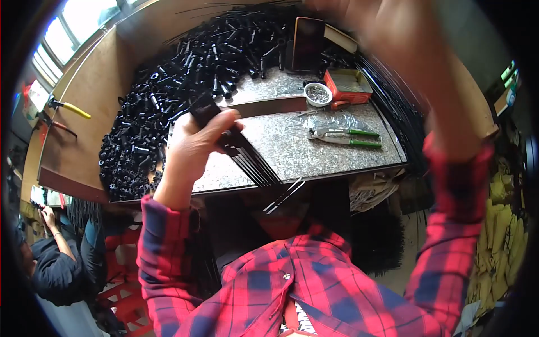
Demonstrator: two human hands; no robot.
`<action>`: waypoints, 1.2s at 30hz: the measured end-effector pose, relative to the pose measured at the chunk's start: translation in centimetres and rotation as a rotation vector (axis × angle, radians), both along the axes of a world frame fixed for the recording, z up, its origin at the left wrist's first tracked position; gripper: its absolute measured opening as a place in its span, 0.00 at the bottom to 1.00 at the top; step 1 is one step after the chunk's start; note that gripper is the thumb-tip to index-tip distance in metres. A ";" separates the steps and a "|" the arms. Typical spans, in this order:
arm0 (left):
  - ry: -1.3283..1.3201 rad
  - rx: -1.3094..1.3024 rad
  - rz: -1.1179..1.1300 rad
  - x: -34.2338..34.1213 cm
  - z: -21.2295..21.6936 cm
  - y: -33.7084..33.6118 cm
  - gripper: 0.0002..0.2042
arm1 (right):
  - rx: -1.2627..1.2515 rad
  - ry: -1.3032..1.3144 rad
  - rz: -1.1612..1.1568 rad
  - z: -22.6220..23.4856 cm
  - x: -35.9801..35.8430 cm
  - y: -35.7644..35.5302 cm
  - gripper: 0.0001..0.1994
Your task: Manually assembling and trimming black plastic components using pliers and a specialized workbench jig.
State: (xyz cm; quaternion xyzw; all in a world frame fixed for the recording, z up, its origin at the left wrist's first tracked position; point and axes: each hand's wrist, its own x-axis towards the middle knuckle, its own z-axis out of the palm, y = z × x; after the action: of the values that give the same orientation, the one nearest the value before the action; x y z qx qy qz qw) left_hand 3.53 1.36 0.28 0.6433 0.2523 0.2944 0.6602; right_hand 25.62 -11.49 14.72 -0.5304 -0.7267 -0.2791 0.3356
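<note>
My left hand (193, 140) is closed around a bundle of thin black rods (250, 160), thumb across the top. The bundle has a wide dark upper end, and its rods fan down past the table's front edge; they look like umbrella ribs. Two thin, shiny strips (283, 195) show near the lower ends. My right hand (387, 28) is raised at the upper right, smeared by motion. Its fingers are partly cut off by the top of the picture, so anything in them cannot be made out. Below it, long black rods (393, 101) lie along the table's right side.
Black tubular parts (208, 62) are heaped at the back and left of the speckled tabletop (331, 160). Green-handled pliers (359, 137), a white cup (318, 94) of small metal bits, a red box (351, 96) and a phone (307, 45) stand right. Another person (56, 269) works lower left.
</note>
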 end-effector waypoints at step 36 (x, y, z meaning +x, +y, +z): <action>0.014 0.015 -0.190 -5.4 -5.2 -11.2 0.07 | -1.022 0.565 0.331 -12.6 -3.1 -2.6 0.09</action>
State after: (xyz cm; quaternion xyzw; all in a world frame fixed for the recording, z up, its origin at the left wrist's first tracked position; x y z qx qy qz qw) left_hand -1.86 -9.82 -4.90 0.6714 0.1925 0.2275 0.6785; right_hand 22.53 -14.13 2.14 -0.5580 -0.7243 0.3128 0.2573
